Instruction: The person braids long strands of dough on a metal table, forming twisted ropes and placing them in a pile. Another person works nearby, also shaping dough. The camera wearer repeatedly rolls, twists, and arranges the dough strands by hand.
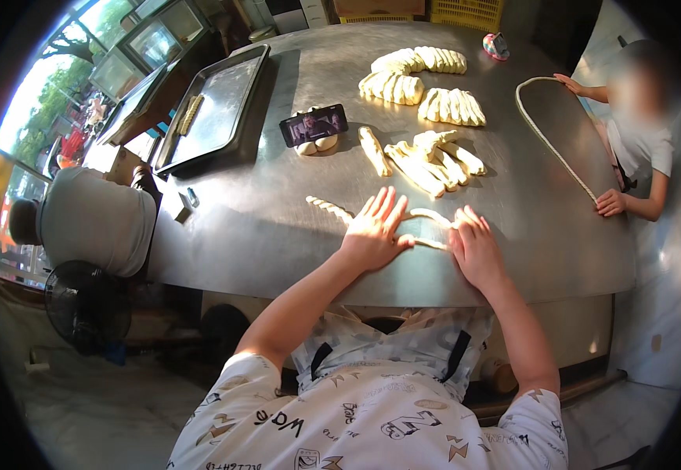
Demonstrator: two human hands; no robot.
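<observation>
Both my hands press on a thin rope of pale dough (431,215) on the metal table. Palm down with fingers extended, my left hand (375,230) covers the rope's left part; a twisted dough end (325,207) sticks out beyond it. My right hand (474,244) lies over the other end, fingers slightly bent. Between the hands two strands run apart from each other. Just beyond them are several thick dough strips (414,170), and farther back stand rows of dough pieces (452,107) side by side. What lies under my palms is hidden.
A phone (314,125) leans on dough balls (317,145). At left a metal baking tray (246,88) holds one twisted dough stick (190,115). Another person (640,141) at right holds a long dough rope (543,136); a second person (96,220) is at left, by a black fan (88,308).
</observation>
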